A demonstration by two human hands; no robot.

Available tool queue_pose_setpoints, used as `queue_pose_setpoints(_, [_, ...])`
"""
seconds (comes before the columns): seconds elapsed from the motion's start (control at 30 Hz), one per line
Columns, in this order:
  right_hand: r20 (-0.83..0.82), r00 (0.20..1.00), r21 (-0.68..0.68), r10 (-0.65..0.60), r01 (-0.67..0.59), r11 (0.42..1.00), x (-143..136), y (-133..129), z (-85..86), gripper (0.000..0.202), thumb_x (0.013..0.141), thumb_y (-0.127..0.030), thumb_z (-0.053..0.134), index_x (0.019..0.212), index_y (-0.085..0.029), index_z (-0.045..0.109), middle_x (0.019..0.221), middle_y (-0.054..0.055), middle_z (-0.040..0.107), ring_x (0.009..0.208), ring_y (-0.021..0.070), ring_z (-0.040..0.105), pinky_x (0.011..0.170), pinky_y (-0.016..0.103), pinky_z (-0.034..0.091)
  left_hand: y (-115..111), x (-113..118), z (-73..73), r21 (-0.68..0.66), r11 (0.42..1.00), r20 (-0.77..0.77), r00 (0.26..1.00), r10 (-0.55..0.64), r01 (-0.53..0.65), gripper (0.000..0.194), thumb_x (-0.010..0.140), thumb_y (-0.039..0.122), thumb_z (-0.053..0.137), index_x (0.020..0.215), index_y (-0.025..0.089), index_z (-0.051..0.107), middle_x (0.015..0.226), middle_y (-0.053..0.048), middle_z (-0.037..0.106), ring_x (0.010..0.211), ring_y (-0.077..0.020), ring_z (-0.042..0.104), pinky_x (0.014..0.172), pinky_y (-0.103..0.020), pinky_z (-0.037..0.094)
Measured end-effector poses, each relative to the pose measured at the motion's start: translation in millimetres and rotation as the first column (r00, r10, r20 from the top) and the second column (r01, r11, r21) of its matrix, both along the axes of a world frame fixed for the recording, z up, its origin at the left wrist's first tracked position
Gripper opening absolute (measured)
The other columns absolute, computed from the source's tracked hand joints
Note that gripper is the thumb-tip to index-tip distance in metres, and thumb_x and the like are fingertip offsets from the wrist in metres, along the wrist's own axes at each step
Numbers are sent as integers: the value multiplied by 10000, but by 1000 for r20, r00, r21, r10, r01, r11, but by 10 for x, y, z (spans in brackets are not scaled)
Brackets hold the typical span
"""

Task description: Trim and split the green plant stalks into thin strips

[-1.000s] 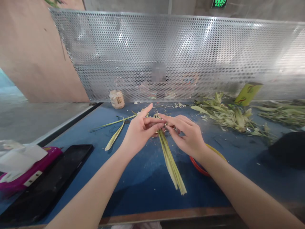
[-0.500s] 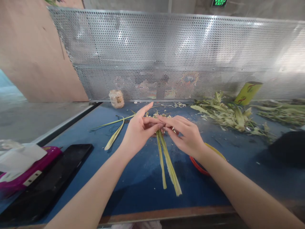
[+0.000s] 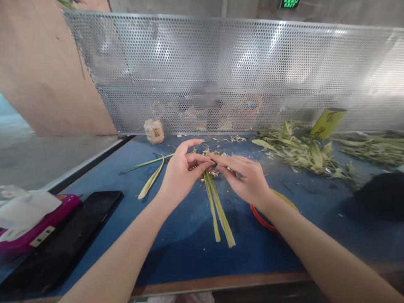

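Observation:
Pale green strips of dried leaf, like corn husk (image 3: 219,206), hang from between my fingertips down toward my side of the blue table. My left hand (image 3: 183,170) pinches their upper end between thumb and fingers, its index finger raised. My right hand (image 3: 244,170) meets it there, thumb and fingertips closed at the same spot; the small part they grip is mostly hidden. Behind the fingers lies a heap of leaf scraps (image 3: 206,150). A loose husk strip (image 3: 151,179) rests left of my left hand.
A husk pile (image 3: 299,151) and a yellow-green box (image 3: 328,123) stand at the back right. Under my right forearm is a red-and-yellow round rim (image 3: 263,219). A black phone-like slab (image 3: 69,235), a magenta box (image 3: 67,206) and a twine roll (image 3: 154,131) are left. Perforated metal screen (image 3: 176,63) behind.
The husk strips have shifted slightly left and up, their lower ends swinging away from me. My left index finger has bent down a little. Both hands keep their pinch.

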State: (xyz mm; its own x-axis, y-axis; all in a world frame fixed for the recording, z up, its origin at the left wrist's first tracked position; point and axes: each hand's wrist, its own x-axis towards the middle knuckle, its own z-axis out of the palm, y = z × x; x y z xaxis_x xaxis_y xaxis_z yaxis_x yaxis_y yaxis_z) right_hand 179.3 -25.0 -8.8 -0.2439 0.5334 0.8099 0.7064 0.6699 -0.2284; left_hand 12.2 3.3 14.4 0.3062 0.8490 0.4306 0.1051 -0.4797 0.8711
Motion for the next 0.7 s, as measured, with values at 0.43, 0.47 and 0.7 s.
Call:
queue_pose_setpoints(0.43, [-85,996,-179,17,-32,983,-53,6,2,398,833,-154,449,1210,-259,523,779,-2,661,684,111,576,630,230,464,54,-9,-42,39,999,-16,1000,-5,5,347,762,194,561,1072,205,407,775,-9,657,739,-152,644,685,-288,516])
queue_pose_setpoints(0.47, [-96,995,-168,6,-22,986,-51,11,-2,384,834,-161,451,1197,-250,536,779,1,660,693,114,577,638,234,468,51,-9,-45,43,999,-23,1000,-12,13,343,764,199,560,1073,205,410,782,-13,657,739,-152,642,680,-286,514])
queue_pose_setpoints(0.7, [-73,992,-97,-107,100,990,-47,15,-10,325,826,-184,484,1124,-241,603,833,17,680,710,133,594,630,255,471,47,-14,-47,61,997,-44,998,-34,36,347,775,220,554,1093,203,416,802,-22,653,758,-158,632,671,-287,505])
